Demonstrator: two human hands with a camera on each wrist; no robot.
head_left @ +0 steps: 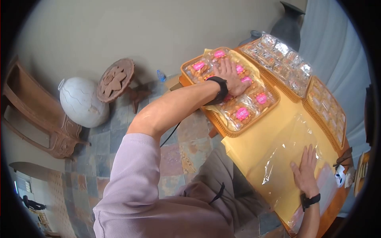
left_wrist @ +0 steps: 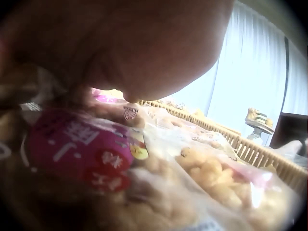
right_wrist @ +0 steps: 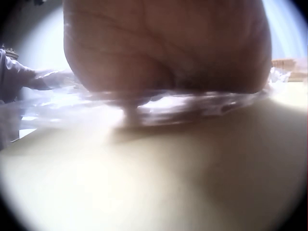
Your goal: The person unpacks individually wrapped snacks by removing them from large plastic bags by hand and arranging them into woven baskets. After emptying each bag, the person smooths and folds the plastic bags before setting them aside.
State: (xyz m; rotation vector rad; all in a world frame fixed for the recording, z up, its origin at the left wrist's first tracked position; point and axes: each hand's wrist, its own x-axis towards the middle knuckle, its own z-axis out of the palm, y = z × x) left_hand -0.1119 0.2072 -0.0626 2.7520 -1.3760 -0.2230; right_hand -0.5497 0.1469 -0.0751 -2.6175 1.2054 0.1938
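Note:
My left hand [head_left: 231, 77] lies with fingers extended across clear snack packs [head_left: 242, 115] with round pink labels, which fill a wicker basket [head_left: 274, 104]. In the left wrist view, the palm arches over a pack with a magenta label [left_wrist: 77, 149], and light-brown pieces show through the film. My right hand [head_left: 305, 172] rests with its fingers spread on a flat, clear plastic bag [head_left: 274, 158]. That bag lies over a yellow sheet [head_left: 254, 146] on the wooden table. Close up in the right wrist view, crumpled film [right_wrist: 192, 106] sits under the palm.
Two more wicker baskets line the table's far side, one heaped with shiny clear packs [head_left: 279, 59], the other holding flat packs [head_left: 323, 107]. Dark vases [head_left: 287, 23] stand behind. A white round jar [head_left: 83, 102] and a carved stand [head_left: 116, 79] are on the tiled floor.

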